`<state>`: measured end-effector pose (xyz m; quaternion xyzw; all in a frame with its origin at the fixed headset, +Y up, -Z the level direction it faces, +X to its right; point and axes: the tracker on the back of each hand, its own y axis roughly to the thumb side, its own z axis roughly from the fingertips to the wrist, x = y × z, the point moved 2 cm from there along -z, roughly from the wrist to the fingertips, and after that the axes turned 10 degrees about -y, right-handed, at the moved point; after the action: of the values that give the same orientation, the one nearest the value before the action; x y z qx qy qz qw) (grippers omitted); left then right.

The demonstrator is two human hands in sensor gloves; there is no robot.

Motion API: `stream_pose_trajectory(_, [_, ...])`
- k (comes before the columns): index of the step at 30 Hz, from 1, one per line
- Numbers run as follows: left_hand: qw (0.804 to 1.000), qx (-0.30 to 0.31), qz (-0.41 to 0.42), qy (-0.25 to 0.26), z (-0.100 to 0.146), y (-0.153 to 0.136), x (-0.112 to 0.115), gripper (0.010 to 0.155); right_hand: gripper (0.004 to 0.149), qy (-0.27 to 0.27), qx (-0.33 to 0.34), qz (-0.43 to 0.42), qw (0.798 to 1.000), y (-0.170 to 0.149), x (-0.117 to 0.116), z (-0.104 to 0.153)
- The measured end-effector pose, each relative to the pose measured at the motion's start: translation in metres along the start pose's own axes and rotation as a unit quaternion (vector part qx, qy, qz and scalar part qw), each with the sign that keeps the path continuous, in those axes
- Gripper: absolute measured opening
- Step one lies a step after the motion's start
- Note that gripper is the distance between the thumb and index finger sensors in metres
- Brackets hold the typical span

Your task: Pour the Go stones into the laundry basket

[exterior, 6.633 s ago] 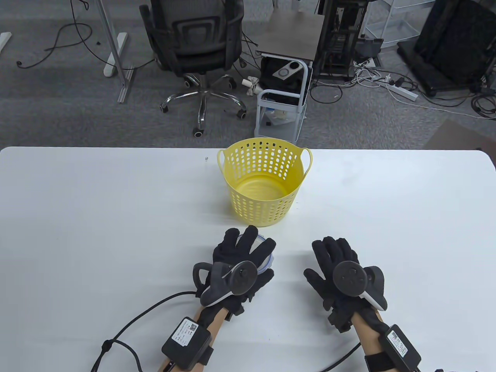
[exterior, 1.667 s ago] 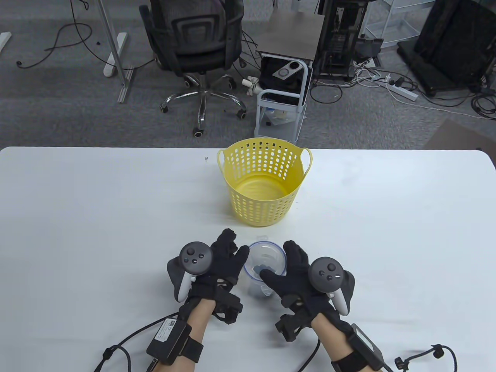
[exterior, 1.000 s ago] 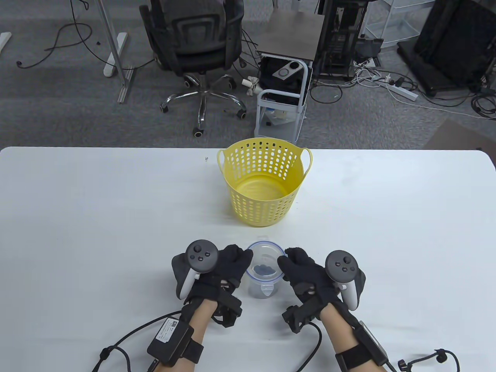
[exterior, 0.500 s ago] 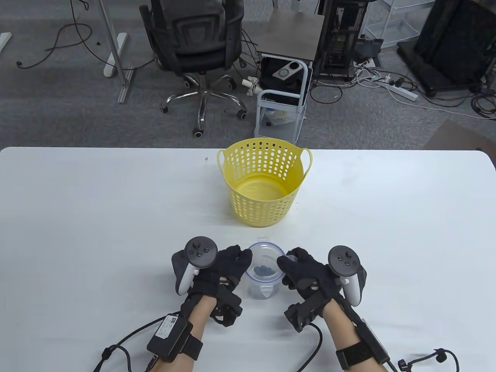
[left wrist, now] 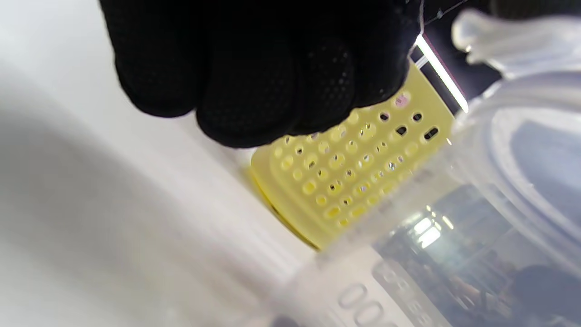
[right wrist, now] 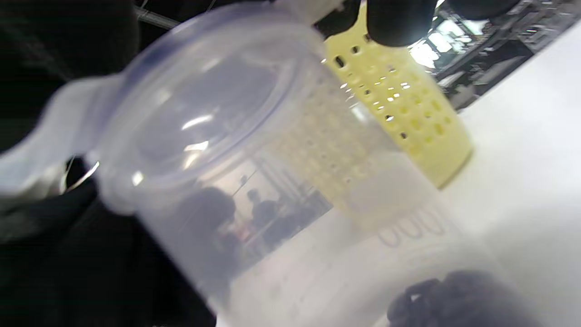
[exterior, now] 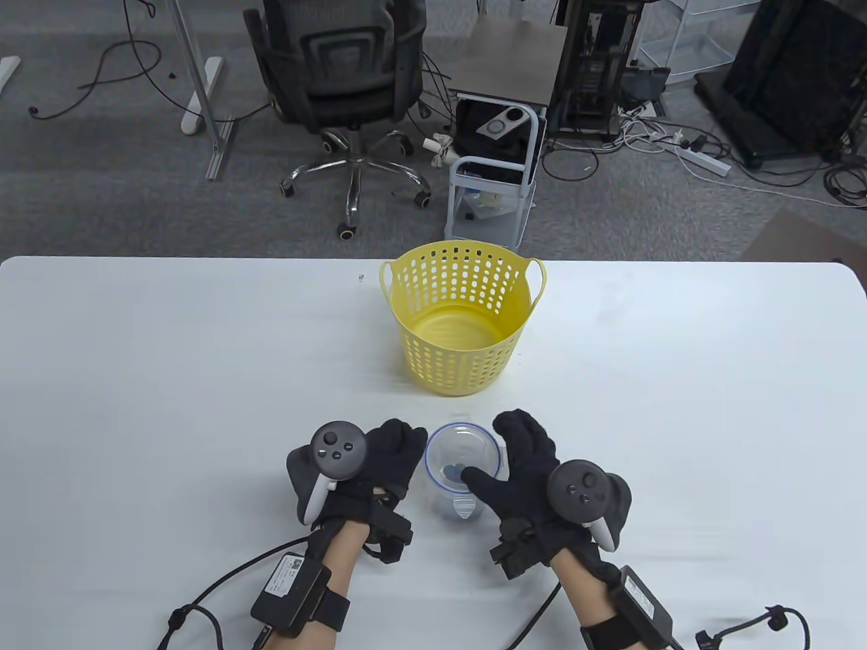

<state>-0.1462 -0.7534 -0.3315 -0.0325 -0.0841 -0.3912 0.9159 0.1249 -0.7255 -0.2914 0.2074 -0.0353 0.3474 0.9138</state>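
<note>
Table view: right hand [exterior: 535,474] grips a clear jar [exterior: 462,474], thumb across its rim, fingers wrapped round the far side. Dark stones [exterior: 452,469] lie inside. Left hand [exterior: 379,467] curled beside it; contact unclear. Yellow basket [exterior: 462,318] stands beyond the fingertips.

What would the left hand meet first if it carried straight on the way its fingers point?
Judging by the table view, the left hand points away from the person and slightly right, so it would likely brush the clear container beside it, then reach the yellow basket.
</note>
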Motion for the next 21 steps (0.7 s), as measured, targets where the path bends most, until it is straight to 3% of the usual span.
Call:
stream_pose_trajectory(5, [0.999, -0.018, -0.019, 0.029, 0.000, -0.013, -0.010, 0.070, 0.098, 0.032, 0.076, 0.067, 0.994, 0.023, -0.012, 0.007])
stream_pose_trajectory(11, [0.998, -0.049, -0.012, 0.026, -0.004, -0.030, -0.012, 0.070, 0.096, 0.040, 0.094, 0.144, 0.984, 0.030, -0.023, 0.011])
stream_pose_trajectory(21, [0.998, -0.051, -0.023, 0.026, -0.004, -0.029, -0.011, 0.070, 0.090, 0.001, 0.094, 0.086, 0.992, 0.028, -0.012, 0.006])
